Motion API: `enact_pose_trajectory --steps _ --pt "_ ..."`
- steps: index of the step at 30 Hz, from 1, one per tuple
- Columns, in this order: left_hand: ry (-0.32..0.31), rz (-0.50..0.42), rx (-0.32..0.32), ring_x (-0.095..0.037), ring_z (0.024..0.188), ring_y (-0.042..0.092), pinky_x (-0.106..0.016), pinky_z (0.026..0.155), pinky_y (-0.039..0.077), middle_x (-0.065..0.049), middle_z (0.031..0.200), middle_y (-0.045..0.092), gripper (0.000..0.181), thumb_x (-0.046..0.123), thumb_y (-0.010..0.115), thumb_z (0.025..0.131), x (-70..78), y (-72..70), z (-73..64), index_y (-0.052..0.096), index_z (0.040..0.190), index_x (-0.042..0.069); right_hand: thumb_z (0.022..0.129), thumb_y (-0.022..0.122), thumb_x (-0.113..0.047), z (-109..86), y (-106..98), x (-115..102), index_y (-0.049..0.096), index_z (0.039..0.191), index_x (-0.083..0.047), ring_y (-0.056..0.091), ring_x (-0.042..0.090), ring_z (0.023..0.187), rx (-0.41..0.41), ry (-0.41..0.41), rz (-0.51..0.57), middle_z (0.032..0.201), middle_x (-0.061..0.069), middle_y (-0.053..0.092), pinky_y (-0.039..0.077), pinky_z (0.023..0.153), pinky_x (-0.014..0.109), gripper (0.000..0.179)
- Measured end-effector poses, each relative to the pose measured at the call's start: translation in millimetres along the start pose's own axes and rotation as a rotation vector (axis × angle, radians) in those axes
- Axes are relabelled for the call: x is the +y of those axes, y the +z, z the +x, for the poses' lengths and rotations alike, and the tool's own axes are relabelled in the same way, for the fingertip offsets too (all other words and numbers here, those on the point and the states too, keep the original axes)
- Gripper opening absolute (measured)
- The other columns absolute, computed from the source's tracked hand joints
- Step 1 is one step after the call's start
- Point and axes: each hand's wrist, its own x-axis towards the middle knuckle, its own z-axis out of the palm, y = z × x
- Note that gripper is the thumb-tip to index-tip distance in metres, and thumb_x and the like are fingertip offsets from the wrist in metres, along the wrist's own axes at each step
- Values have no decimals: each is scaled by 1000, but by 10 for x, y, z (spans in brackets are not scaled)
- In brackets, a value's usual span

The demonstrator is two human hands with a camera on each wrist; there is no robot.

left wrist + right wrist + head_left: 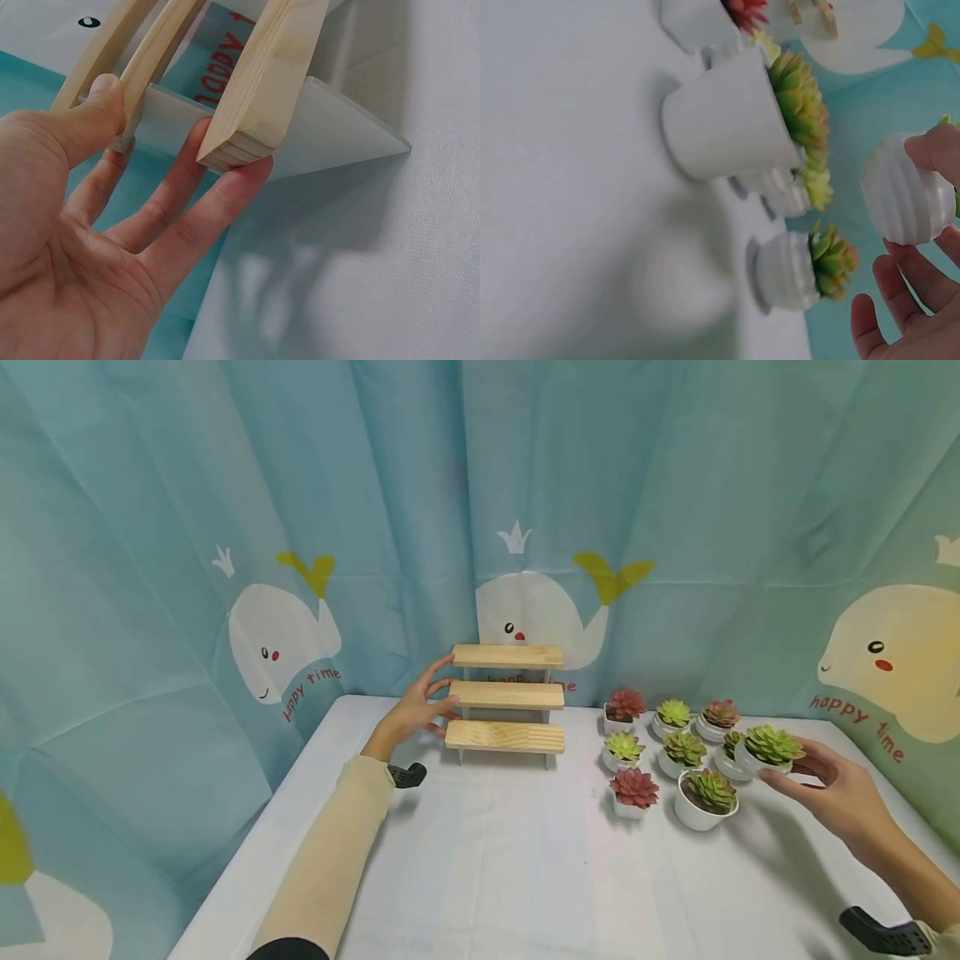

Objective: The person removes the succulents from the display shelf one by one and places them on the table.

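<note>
A three-step display stand (507, 696) with pale wooden planks stands at the back of the table. My left hand (411, 717) holds its left end; in the left wrist view the thumb lies on the middle plank (154, 64) and fingertips touch the front plank's end (259, 127). My right hand (847, 789) pinches a potted succulent (772, 747) with green leaves, lifted above the table. Its ribbed white pot (904, 191) shows between thumb and fingers in the right wrist view. Just left of it stands a larger white pot with a green succulent (705, 802).
More small potted succulents cluster on the table's right, among them a red one in front (634, 789), a red one behind (626, 706) and a yellow-green one (622, 747). A white cloth covers the table (480, 877). A blue whale-print curtain (405, 468) hangs close behind.
</note>
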Motion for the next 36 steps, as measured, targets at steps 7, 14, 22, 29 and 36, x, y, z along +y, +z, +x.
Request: enact_pose_trajectory --steps 7,14,22,29,36 --pt "6 1 0 -41 131 56 -63 72 58 -11 169 22 76 21 66 103 -5 -18 2 23 160 48 93 80 -28 -108 20 191 57 135 -29 51 -23 89 16 63 -68 96 -37 63 41 65 12 48" --pt "8 5 0 -41 133 54 -66 74 57 -12 168 22 76 21 66 103 8 -16 10 23 161 48 93 80 -31 -212 66 333 57 136 -31 45 -26 92 10 113 -72 96 -39 62 34 80 18 49" --pt "10 7 -3 -42 133 53 -56 69 60 -12 169 21 77 19 64 104 11 -21 -12 21 162 45 94 78 -36 -255 92 461 54 141 -14 40 -27 92 -27 158 -101 96 -39 59 31 86 29 57" --pt "14 3 -1 -42 131 55 -56 68 60 -13 168 21 77 18 65 104 8 -10 -13 22 162 46 93 78 -40 -235 93 532 50 141 0 43 -26 86 -52 188 -154 94 -36 59 34 77 27 68" --pt "6 -3 0 -41 134 53 -49 65 61 -11 168 23 77 19 66 103 -4 4 4 23 161 47 93 78 -42 -216 98 545 48 141 2 48 -23 83 -91 208 -166 102 -13 71 41 64 17 71"
